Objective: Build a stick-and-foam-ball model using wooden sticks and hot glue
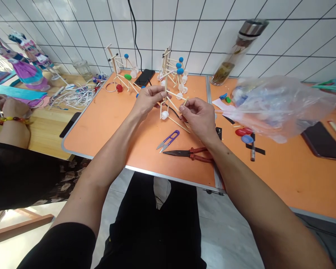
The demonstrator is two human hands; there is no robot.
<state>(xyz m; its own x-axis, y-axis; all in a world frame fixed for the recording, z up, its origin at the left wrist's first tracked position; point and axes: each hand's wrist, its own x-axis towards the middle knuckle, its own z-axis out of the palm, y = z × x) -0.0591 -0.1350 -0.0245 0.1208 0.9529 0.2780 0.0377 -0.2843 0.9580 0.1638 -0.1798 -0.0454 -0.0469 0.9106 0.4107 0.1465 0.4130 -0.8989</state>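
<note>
- Head view, reading a clock face centred on the stick frame [173,104]: I am watching it being held between two hands just above the orange table [100,127], its sticks joining at angles and a white round piece [164,115] sitting low on it.
- At ten o'clock the left hand [149,99] is reaching in, thumb and forefinger closing around the frame's upright stick.
- At three o'clock the right hand [198,116] is pinching a thin stick [186,101] between thumb and fingertips; I cannot tell whether that stick is joining the frame or lying apart from it.
- At six o'clock purple snips [174,137] are lying near the frame, and at five o'clock pliers [186,153] with red handles are resting, partly hidden by the right forearm.
- At twelve a stick model [165,63] with blue balls is standing near the tiled wall; at ten another model [114,67] is standing farther off.
- Towards eleven a black phone [145,77] is lying between those two.
- At two a clear bottle [231,59] is standing; at three a plastic bag [285,104] is spreading.
- Far out at nine, a co-worker's hand [15,108] is working beside a wooden table [44,129].
</note>
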